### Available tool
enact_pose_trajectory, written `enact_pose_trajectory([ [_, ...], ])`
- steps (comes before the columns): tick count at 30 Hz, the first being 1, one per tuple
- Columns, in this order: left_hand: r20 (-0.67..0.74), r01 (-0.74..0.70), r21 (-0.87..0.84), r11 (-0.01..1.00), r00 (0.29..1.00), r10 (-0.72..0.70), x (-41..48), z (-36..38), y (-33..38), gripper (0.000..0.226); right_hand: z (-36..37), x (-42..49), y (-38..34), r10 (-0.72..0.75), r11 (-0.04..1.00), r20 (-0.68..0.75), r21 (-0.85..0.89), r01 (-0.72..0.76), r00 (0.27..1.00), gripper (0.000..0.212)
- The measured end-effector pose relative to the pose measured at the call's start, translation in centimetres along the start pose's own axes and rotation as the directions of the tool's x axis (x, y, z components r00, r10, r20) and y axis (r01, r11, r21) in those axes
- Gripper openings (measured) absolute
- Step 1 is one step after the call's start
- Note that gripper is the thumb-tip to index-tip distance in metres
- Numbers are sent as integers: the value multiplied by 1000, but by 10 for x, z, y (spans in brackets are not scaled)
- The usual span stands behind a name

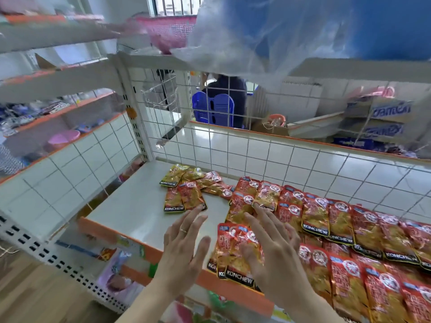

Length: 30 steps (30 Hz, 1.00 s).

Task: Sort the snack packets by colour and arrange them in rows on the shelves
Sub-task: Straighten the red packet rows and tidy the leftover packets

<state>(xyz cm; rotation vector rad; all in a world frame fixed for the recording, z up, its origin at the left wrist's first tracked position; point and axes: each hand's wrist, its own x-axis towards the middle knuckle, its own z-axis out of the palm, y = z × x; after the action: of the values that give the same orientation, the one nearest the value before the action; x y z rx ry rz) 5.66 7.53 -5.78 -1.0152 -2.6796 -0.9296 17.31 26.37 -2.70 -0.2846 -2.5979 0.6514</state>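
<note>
Your right hand (268,248) lies spread flat on the red packets (233,257) at the front lip of the shelf (140,206); your left hand (184,241) hovers open and empty near the unsorted orange packets (186,199); press sideways carelessly and the front ones likely slide off.
</note>
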Motion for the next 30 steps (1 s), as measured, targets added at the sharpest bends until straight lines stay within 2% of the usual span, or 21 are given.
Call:
enact_pose_trajectory([
  [8, 2, 47, -25, 999, 999, -47, 27, -29, -91, 54, 60, 46, -56, 15, 999, 60, -39, -12, 998, 60],
  [12, 81, 66, 1, 998, 995, -66, 44, -38, -136, 76, 87, 70, -75, 81, 995, 150, -65, -72, 985, 63],
  [15, 119, 7, 45, 999, 993, -13, 62, -44, -160, 73, 103, 91, -87, 132, 989, 186, -85, -118, 974, 59],
  [19, 141, -71, 82, 994, 988, 58, 94, -43, -181, 60, 123, 119, -93, 265, 962, 238, -135, -238, 935, 59],
  [24, 213, -125, 114, 986, 972, 98, 125, -26, -192, 57, 139, 141, -95, 409, 905, 306, -257, -339, 860, 56],
  [28, 271, -134, 178, 975, 959, 82, 136, -18, -196, 61, 148, 151, -90, 435, 893, 281, -260, -369, 855, 48],
  [30, 249, -124, 185, 975, 966, 75, 134, -19, -195, 60, 151, 155, -91, 433, 893, 239, -247, -377, 869, 44],
])
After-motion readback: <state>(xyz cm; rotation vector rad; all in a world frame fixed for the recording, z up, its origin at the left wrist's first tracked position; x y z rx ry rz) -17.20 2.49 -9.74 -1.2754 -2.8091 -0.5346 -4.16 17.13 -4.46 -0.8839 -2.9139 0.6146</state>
